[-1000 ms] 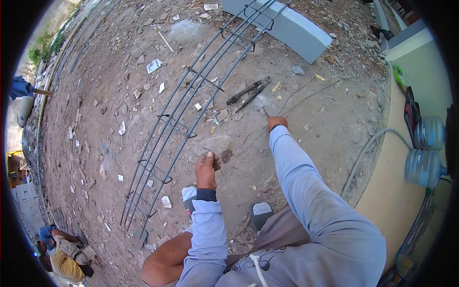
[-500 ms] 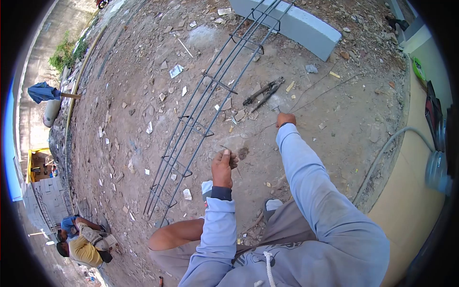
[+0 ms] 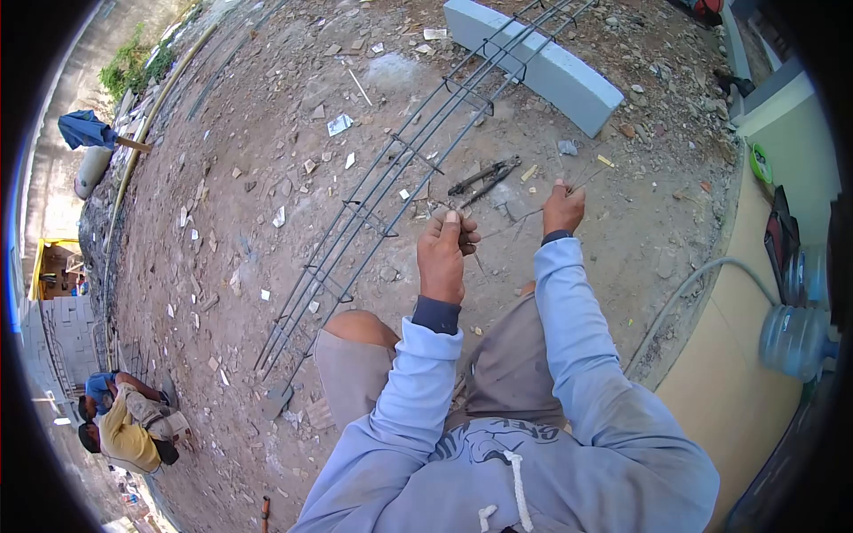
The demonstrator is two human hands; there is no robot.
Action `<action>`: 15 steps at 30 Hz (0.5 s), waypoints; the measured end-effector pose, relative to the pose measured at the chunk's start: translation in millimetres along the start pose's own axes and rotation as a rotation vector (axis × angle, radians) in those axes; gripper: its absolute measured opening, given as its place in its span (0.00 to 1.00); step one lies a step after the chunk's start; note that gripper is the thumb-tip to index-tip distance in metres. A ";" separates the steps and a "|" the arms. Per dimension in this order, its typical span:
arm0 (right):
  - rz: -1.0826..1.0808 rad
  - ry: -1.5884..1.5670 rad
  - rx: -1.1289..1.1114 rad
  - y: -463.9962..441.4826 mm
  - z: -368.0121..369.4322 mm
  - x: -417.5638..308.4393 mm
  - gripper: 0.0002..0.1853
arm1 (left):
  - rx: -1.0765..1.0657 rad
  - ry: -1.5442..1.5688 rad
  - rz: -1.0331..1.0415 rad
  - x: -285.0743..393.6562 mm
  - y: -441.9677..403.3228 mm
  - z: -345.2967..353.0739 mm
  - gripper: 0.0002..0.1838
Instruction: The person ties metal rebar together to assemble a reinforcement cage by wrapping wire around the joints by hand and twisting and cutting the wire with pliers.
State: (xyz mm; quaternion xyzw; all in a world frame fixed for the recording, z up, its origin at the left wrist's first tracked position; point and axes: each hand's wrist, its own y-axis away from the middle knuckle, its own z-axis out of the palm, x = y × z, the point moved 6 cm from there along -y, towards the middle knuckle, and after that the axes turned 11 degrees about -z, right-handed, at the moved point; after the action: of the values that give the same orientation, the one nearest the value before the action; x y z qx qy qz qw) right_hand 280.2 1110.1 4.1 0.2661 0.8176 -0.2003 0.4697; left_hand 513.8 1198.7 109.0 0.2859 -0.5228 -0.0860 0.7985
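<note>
My left hand (image 3: 447, 253) is closed, thumb on top, and pinches thin wire whose ends stick out past the fingers. To its right my right hand (image 3: 562, 209) is also closed on thin tie wire (image 3: 530, 216); a dark strand runs between the hands, and more trails beyond the right one. Just past the hands, a pair of bolt cutters (image 3: 484, 178) lies on the dirt. Left of my left hand a long rebar cage (image 3: 370, 219) stretches away, its bars joined by several square stirrups.
The cage's far end crosses a pale concrete beam (image 3: 577, 93). A grey hose (image 3: 680, 298) curves along the tiled ledge (image 3: 702, 355) at right, near a large water bottle (image 3: 791, 342). At lower left crouch two people (image 3: 129, 435). Rubble litters the ground.
Both hands have risen away from me, the left more than the right. My right hand has moved rightward with its wire, and my knees have shifted. The view has turned slightly.
</note>
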 end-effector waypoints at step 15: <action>-0.226 -0.037 0.213 -65.1 -106.2 -76.0 0.12 | -0.443 -0.060 -0.247 4.9 -85.5 105.6 0.09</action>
State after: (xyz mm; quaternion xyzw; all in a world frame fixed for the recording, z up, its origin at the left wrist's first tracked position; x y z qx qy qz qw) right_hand 201.1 1102.0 126.5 0.2169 0.8077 -0.3422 0.4283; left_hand 436.4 1087.6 96.7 0.1628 -0.4759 -0.3039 0.8091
